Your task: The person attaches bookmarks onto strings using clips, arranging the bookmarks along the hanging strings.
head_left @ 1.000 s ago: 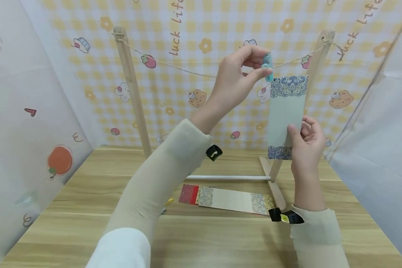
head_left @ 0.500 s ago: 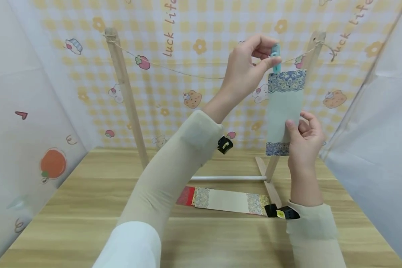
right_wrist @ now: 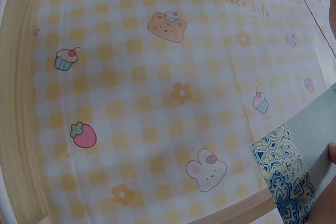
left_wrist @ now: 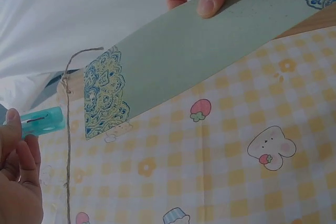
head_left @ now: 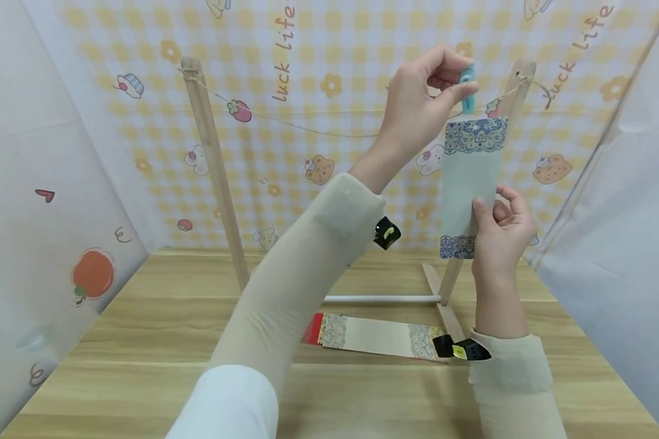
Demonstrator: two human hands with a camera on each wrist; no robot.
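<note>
Left hand (head_left: pixel 417 110) raised at string (head_left: pixel 307 125), pinching teal clothespin (head_left: pixel 468 91) directly above green bookmark (head_left: pixel 468 183). Bookmark hanging upright below string, beside right wooden post (head_left: pixel 513 91). Right hand (head_left: pixel 500 235) gripping bookmark's lower edge between thumb and fingers.

Your left hand (head_left: pixel 417 110) holds a clip (head_left: pixel 468 88) at the string (head_left: pixel 307 125), above the card (head_left: pixel 469 183) your right hand (head_left: pixel 500 235) pinches, with another card (head_left: pixel 381 335) on the table (head_left: pixel 143 366) below.
</note>
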